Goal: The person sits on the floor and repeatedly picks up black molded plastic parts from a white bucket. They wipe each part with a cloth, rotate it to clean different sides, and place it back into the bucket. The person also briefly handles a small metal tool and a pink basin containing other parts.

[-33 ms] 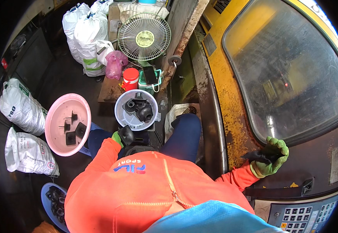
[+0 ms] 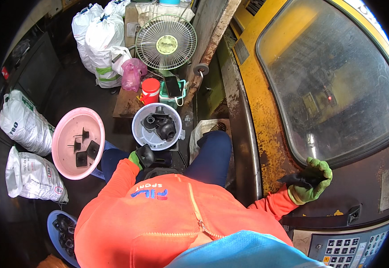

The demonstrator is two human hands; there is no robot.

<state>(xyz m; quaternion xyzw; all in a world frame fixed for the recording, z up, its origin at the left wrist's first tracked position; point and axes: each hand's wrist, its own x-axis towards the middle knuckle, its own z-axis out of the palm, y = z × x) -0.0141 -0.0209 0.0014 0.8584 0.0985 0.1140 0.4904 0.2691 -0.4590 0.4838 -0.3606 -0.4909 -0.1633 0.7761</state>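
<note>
My left hand (image 2: 134, 159), in a green glove, is closed on a black moulded part (image 2: 145, 156) with a flared, squarish end. It holds the part above my lap, just below a pale-lilac basket (image 2: 141, 139) with several black moulded parts (image 2: 166, 128) in it. Out to the right, my right hand (image 2: 315, 181), also in a green glove, is by the machine's sliding door below its window (image 2: 332, 89). Its fingers curl round something dark and pointed (image 2: 299, 180), too dim to name.
To the left stands a pink basin (image 2: 65, 154) with several black parts. A blue basin (image 2: 51, 219) of black parts sits lower left. White sacks (image 2: 33, 176) line the left side. Ahead are a fan (image 2: 166, 43) and a red jug (image 2: 150, 89). A control panel (image 2: 353, 250) is lower right.
</note>
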